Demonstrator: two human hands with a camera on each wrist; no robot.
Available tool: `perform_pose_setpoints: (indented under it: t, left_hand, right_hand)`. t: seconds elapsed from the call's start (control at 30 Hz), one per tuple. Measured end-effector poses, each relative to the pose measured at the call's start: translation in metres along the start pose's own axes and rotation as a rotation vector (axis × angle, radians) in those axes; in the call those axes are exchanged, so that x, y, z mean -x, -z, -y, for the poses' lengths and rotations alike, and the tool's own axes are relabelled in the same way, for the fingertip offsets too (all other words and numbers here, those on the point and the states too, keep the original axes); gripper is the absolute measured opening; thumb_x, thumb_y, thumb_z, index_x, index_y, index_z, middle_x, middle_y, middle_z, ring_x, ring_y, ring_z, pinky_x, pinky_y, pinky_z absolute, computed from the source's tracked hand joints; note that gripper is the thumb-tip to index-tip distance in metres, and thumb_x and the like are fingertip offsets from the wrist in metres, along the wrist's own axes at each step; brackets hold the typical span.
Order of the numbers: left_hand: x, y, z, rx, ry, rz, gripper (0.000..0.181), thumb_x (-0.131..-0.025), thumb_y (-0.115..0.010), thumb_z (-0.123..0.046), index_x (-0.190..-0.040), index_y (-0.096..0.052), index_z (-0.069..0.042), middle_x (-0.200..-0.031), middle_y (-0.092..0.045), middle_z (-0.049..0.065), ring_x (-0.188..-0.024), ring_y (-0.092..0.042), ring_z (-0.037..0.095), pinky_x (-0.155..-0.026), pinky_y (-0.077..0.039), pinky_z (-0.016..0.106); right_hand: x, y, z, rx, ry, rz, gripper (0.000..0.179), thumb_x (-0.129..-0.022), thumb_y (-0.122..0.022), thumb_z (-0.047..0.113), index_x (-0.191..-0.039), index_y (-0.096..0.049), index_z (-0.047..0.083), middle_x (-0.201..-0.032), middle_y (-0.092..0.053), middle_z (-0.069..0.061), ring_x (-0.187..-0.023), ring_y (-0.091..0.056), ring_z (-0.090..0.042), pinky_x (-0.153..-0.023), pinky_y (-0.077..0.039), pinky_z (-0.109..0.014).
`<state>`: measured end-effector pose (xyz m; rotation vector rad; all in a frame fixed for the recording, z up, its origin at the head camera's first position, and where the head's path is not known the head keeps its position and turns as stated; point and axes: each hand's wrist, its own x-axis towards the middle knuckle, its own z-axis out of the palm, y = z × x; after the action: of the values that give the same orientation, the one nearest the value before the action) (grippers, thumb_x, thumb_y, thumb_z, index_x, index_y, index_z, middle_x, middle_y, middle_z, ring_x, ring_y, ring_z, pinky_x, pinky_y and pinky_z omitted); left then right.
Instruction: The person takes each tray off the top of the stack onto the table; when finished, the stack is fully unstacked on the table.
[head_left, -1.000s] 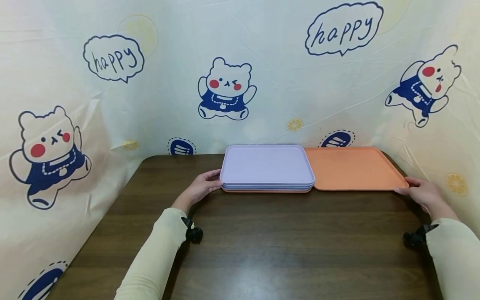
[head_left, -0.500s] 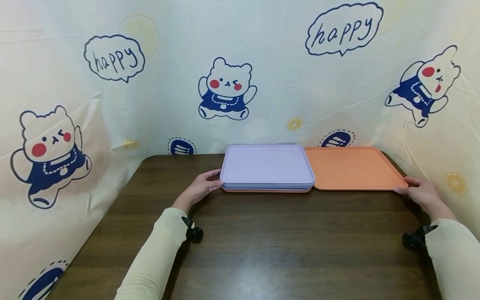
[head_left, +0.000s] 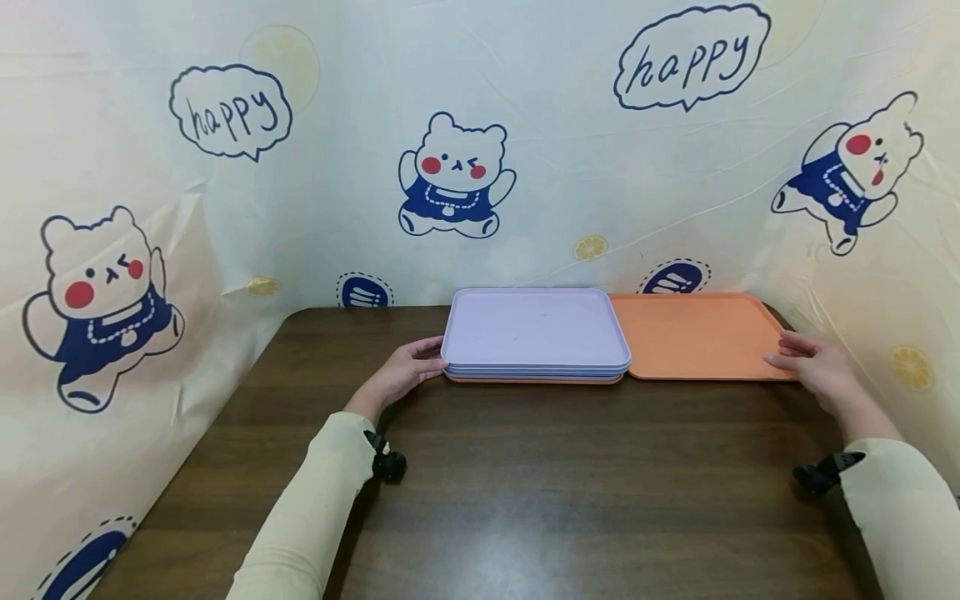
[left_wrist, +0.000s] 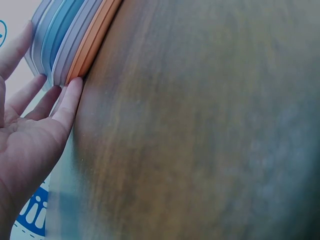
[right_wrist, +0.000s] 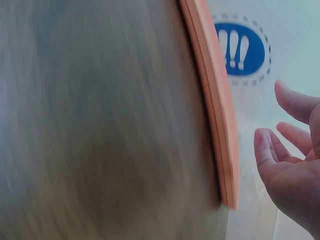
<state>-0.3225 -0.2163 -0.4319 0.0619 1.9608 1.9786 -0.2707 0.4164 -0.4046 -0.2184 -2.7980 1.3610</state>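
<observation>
A stack of rectangular trays lies at the table's far side, lavender on top, with blue, lavender and orange rims below it. My left hand rests its extended fingertips against the stack's left end. In the left wrist view these fingertips touch the tray rims along the side. Right beside the stack lies an orange tray. Over that tray's right end is my right hand, fingers loosely bent and holding nothing. The right wrist view shows it apart from the orange rim.
Both trays' positions are near the back edge of the dark wooden table. Behind it hangs a pale cloth printed with bears. Black wrist cameras are strapped at both cuffs.
My right hand has let go of the orange tray's right edge and moved left over its end. The left hand and the stack have stayed in place.
</observation>
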Motion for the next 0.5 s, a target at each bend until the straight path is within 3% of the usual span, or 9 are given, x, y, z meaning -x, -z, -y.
perform_pose_setpoints:
  t: [0.07,0.3,0.4,0.5]
  left_hand:
    - [0.0,0.0,0.0,0.001,0.0,0.0,0.07,-0.088,-0.072,-0.008,-0.149,-0.037,-0.007,-0.152,-0.034,0.014,-0.127,-0.048,0.03,-0.103,-0.042,0.038]
    - [-0.001,0.0,0.001,-0.003,-0.007,0.004,0.072,-0.088,-0.072,-0.009,-0.15,-0.035,-0.006,-0.153,-0.033,0.015,-0.128,-0.047,0.031,-0.104,-0.041,0.039]
    - [-0.002,0.0,0.001,-0.004,-0.005,-0.003,0.071,-0.088,-0.072,-0.009,-0.149,-0.036,-0.007,-0.152,-0.033,0.014,-0.128,-0.048,0.03,-0.103,-0.042,0.038]
    - [-0.002,0.0,0.001,-0.005,-0.001,-0.01,0.071,-0.087,-0.073,-0.01,-0.149,-0.038,-0.008,-0.152,-0.034,0.013,-0.127,-0.049,0.029,-0.102,-0.043,0.037]
  right_hand:
    - [-0.001,-0.008,0.008,-0.016,0.024,0.008,0.08,-0.096,-0.058,0.041,-0.15,-0.022,-0.006,-0.144,-0.034,-0.036,-0.128,-0.035,-0.046,-0.076,-0.051,-0.017]
    - [-0.005,-0.037,0.037,-0.058,0.084,0.034,0.081,-0.093,-0.06,0.047,-0.15,-0.029,-0.002,-0.143,-0.04,-0.03,-0.126,-0.041,-0.037,-0.076,-0.044,-0.007]
    - [-0.006,-0.049,0.049,-0.079,0.115,0.073,0.079,-0.094,-0.06,0.045,-0.15,-0.03,-0.001,-0.144,-0.04,-0.029,-0.126,-0.041,-0.036,-0.085,-0.045,-0.014]
    - [-0.006,-0.061,0.061,-0.106,0.125,0.111,0.077,-0.095,-0.059,0.045,-0.15,-0.031,0.0,-0.145,-0.04,-0.026,-0.128,-0.041,-0.035,-0.098,-0.045,-0.03]
